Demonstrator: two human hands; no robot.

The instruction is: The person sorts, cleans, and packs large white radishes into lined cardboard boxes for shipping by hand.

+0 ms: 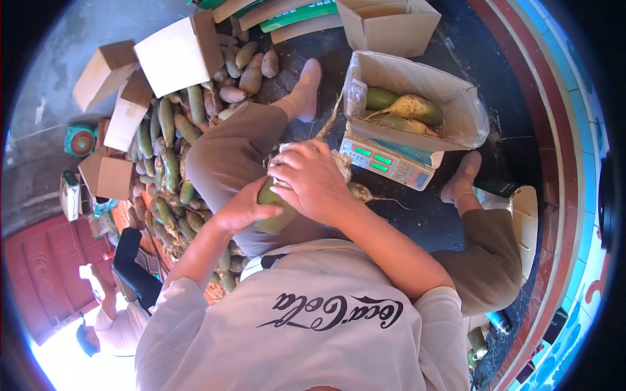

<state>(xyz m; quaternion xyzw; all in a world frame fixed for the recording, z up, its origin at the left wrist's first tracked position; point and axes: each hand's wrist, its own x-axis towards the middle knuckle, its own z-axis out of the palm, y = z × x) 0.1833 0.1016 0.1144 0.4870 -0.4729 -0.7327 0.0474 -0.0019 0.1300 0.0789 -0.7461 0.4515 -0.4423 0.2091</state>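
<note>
Head view: my left hand (242, 210) cups the blunt end of a green radish (274, 220) over my lap, fingers closed on it. My right hand (314, 184) clamps a white foam sleeve (340, 164) against the same radish, fingers curled tight. The radish's pale root tip points toward the scale (385, 163) and lies just beside it. A lined box (456, 104) holding more radishes sits on the scale. A radish pile (166, 163) lies along my left leg.
</note>
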